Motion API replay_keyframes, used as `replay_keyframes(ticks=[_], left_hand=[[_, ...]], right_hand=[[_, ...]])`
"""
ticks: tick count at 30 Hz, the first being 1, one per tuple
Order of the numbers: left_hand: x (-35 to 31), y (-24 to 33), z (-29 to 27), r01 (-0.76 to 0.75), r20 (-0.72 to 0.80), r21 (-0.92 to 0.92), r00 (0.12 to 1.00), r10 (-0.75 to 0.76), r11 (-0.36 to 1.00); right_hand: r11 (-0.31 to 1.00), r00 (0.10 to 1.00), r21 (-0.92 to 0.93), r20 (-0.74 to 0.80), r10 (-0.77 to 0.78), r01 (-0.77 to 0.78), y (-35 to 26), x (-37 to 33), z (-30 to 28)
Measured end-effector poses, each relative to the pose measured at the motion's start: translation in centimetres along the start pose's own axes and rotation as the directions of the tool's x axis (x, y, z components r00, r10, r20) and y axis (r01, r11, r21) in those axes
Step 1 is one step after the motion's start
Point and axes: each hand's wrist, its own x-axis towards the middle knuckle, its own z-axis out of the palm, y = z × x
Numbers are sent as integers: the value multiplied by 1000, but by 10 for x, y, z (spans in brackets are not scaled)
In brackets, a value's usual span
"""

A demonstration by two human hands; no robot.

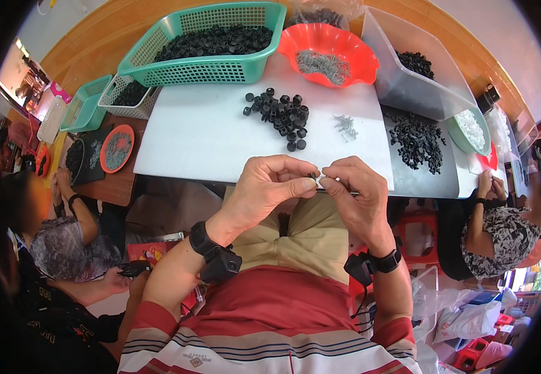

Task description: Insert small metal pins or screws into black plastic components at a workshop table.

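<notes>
A tiny black-and-white part [319,179] is pinched in the fingertips of the left hand [276,185] and right hand [359,189], by the flat white tabletop [189,137], and could be dropped if pressure slackened.

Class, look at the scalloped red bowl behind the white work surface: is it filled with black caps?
No, the scalloped red bowl holds small grey metal pieces.

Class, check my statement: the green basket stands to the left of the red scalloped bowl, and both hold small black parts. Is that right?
Not quite. The green basket does stand left of the red scalloped bowl and holds small black parts, but the head view shows the bowl holding small grey pieces instead.
</notes>
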Motion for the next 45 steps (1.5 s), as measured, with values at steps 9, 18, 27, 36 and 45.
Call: replay_keyframes(ticks=[9,18,27,36,45], left_hand=[[-5,0,2,43,-10,-15,999,-43,999],[-6,-4,2,26,3,-44,1000,-26,999],[-7,-4,3,38,2,-52,999,-38,998],[-7,-12,5,-10,5,-7,1000,10,1000],[-7,-16,6,-29,-29,-46,999,28,999]], right_hand=[[997,999,-61,0,-50,50,-4,-3,0],[996,999,-80,19,-33,34,-5,-6,-1],[987,996,-137,39,-79,83,-4,-8,-1],[937,980,-298,136,-146,180,-10,-9,-6],[987,993,-111,29,-111,113,-1,-14,5]])
